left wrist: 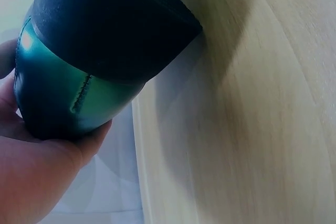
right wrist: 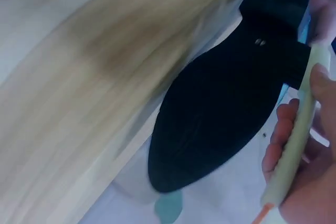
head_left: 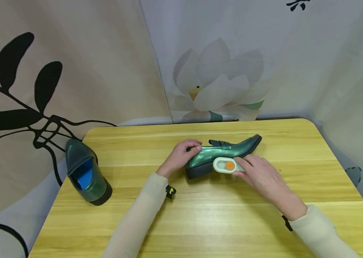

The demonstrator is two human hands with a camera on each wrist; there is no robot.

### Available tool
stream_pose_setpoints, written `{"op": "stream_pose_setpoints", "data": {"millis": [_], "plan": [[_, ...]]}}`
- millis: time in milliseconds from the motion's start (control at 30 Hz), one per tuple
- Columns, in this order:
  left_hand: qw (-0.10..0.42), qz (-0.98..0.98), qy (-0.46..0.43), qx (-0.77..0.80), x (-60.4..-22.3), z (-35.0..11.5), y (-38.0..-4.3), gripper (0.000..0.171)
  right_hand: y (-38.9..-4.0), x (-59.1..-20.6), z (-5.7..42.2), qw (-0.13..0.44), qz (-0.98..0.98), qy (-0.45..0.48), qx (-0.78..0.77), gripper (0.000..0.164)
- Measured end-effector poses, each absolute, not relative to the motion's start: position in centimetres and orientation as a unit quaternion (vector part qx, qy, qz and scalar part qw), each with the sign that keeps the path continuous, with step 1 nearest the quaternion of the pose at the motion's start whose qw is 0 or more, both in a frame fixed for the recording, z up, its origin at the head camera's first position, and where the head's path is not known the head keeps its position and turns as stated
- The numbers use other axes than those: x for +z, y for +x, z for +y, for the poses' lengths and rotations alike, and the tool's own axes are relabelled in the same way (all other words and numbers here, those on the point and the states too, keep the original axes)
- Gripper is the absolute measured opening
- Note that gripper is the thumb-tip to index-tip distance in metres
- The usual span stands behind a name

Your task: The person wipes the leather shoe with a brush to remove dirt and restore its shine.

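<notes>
A shiny green loafer [head_left: 212, 154] with a black sole lies on its side over the table, toe to the right. My left hand [head_left: 181, 156] grips it at the heel opening; the left wrist view shows fingers and thumb around the heel's back [left wrist: 79, 93]. In the right wrist view its black sole [right wrist: 226, 98] faces the camera. My right hand [head_left: 262, 175] holds a pale green-white handled tool [head_left: 221, 165] with an orange round spot, close along the shoe's near side. I cannot tell what kind of tool it is.
The matching green loafer [head_left: 89, 175], blue inside, stands at the left edge of the wooden table [head_left: 201, 229]. Behind the table hang printed curtains [head_left: 104, 64] with dark leaves and a pale flower. A small black device [head_left: 170, 191] is strapped to the left wrist.
</notes>
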State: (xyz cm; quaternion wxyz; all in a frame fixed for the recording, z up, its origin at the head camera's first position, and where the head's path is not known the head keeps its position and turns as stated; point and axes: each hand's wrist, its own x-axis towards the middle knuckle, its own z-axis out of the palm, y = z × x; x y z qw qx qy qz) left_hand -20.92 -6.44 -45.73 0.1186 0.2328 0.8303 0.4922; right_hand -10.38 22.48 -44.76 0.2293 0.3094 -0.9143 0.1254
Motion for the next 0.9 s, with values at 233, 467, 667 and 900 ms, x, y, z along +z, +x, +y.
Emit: {"op": "stream_pose_setpoints", "data": {"millis": [233, 467, 667, 900], "plan": [[0.12, 0.83, 0.239, 0.49, -45.8, -6.3, -20.8, 0.034, -10.8, -45.2, 18.0, 0.202, -0.905, 0.357, 0.117, 0.061], [0.122, 0.83, 0.235, 0.491, -45.7, -6.2, -20.8, 0.035, -10.8, -44.9, 18.5, 0.196, -0.915, 0.329, 0.122, 0.061], [0.126, 0.831, 0.232, 0.489, -45.6, -6.5, -20.9, 0.038, -10.3, -44.4, 23.1, 0.228, -0.925, 0.262, 0.152, 0.075], [0.126, 0.834, 0.227, 0.487, -45.4, -6.8, -20.8, 0.036, -10.7, -44.6, 21.8, 0.216, -0.92, 0.284, 0.163, 0.074]]}}
